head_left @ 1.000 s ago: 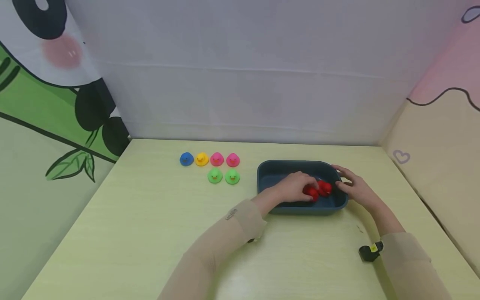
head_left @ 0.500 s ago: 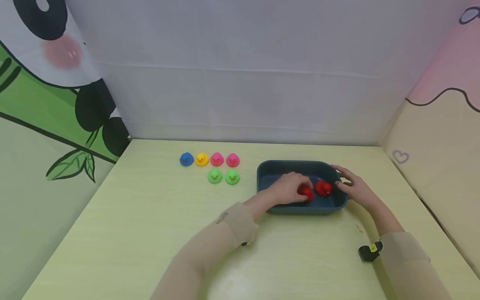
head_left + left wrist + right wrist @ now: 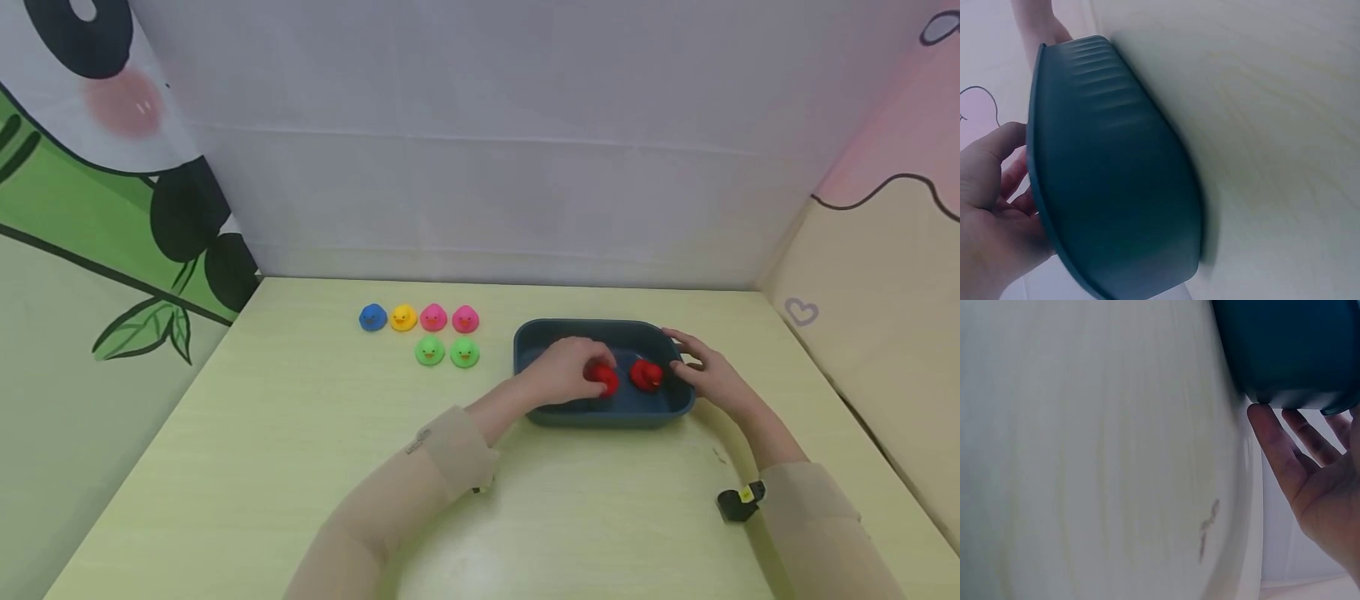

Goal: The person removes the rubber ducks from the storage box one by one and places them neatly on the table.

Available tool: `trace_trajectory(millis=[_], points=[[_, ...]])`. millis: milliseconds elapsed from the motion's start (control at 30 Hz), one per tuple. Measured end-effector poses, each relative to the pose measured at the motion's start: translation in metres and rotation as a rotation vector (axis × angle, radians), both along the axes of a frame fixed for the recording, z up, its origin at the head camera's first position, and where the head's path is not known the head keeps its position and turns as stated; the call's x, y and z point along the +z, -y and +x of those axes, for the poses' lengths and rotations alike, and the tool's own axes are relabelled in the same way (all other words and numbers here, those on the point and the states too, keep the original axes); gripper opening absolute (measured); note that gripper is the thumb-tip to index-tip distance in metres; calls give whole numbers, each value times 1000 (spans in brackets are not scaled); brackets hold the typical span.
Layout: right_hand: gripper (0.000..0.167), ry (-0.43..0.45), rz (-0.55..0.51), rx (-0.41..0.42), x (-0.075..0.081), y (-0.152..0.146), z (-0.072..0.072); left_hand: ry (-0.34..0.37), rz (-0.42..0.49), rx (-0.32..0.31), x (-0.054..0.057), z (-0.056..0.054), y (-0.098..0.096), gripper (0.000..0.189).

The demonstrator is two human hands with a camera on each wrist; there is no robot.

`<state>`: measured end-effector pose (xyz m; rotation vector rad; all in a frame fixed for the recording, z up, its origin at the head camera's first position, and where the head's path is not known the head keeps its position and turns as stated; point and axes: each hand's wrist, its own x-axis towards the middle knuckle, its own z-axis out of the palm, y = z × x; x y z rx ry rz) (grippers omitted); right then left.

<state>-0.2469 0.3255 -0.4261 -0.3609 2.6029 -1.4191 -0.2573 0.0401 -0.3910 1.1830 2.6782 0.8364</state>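
A dark blue-green plastic bin [image 3: 600,419] stands on the table, its long side toward me. Reaching over its left part, my left hand [image 3: 562,371] grips a red rubber duck [image 3: 606,379] between thumb and fingers. A second red duck [image 3: 646,375] lies on the bin floor to the right. At the bin's right end, my right hand [image 3: 708,379] holds the rim, thumb over the edge and fingers along the outside. The right wrist view shows those fingers [image 3: 1279,450] against the end wall. In the left wrist view, the bin wall hides most of the inside.
Left of the bin, a back row holds a blue duck [image 3: 372,317], a yellow duck [image 3: 403,317] and two pink ducks [image 3: 433,317]. Two green ducks [image 3: 430,351] sit in front of them. A white backdrop [image 3: 480,200] rises behind the table [image 3: 300,467].
My left hand has moved left inside the bin with one red duck, drawing it apart from the other, and has risen slightly. The right hand has stayed at the bin's right end.
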Motion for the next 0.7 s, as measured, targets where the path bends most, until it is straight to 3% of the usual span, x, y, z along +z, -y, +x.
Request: trace_trajectory(millis=[333, 700], points=[[56, -2, -4, 6, -2, 1, 0, 30, 32, 43, 17, 9, 16, 32], [56, -5, 6, 0, -1, 2, 0, 33, 128, 20, 32, 17, 37, 30]])
